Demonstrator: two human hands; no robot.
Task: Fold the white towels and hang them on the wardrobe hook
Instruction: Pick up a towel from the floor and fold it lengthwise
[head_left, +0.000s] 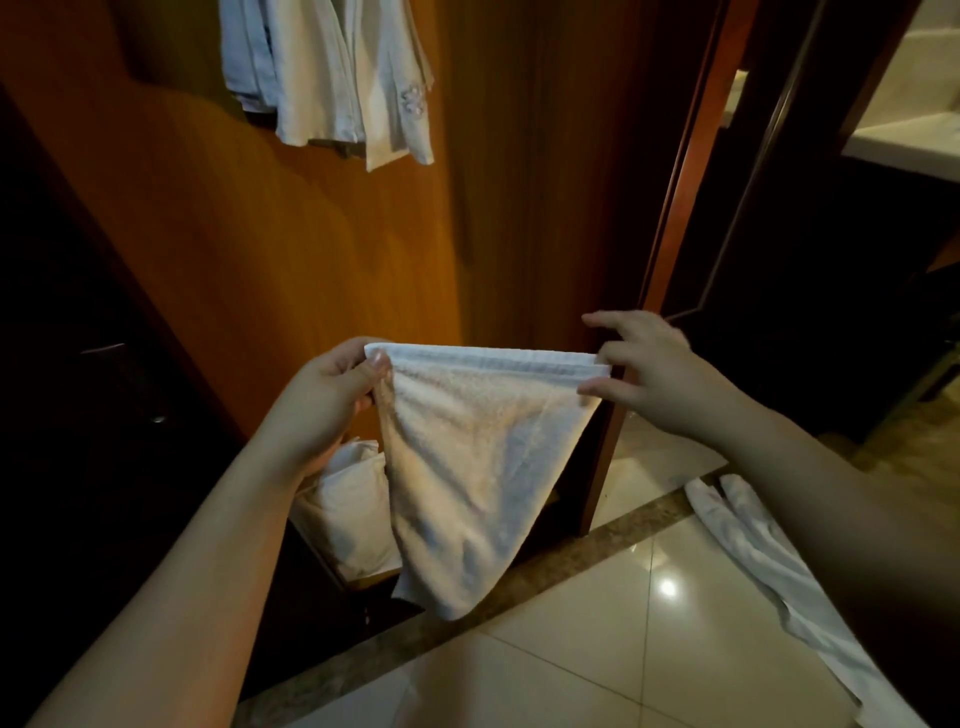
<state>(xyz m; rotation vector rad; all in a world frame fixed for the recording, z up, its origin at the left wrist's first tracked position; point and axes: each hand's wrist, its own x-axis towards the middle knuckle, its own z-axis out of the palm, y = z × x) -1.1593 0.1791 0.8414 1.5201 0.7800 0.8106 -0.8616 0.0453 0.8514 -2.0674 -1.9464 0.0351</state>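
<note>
Left hand (332, 387), centre-left of the frame: thumb and curled fingers pinch the left top corner of the white towel (478, 467). Right hand (644, 374), centre-right: thumb and forefinger nip the right top corner, the remaining fingers spread and free of the cloth. The doubled top hem runs nearly taut and level between the two pinches; below it the towel hangs in mid-air, narrowing to a loose point at lower centre. The fabric appears to be soft, light terry, limp and not slippery, so it should follow wherever the corners lead; the hemmed corners look like the firmest place to hold. Behind the towel, low in the wardrobe (291, 249), lies folded white cloth (348, 509). A second towel (753, 566) trails across the tiled floor (597, 649) at lower right. Pale garments (332, 73) hang at upper left; no hook can be made out.
</note>
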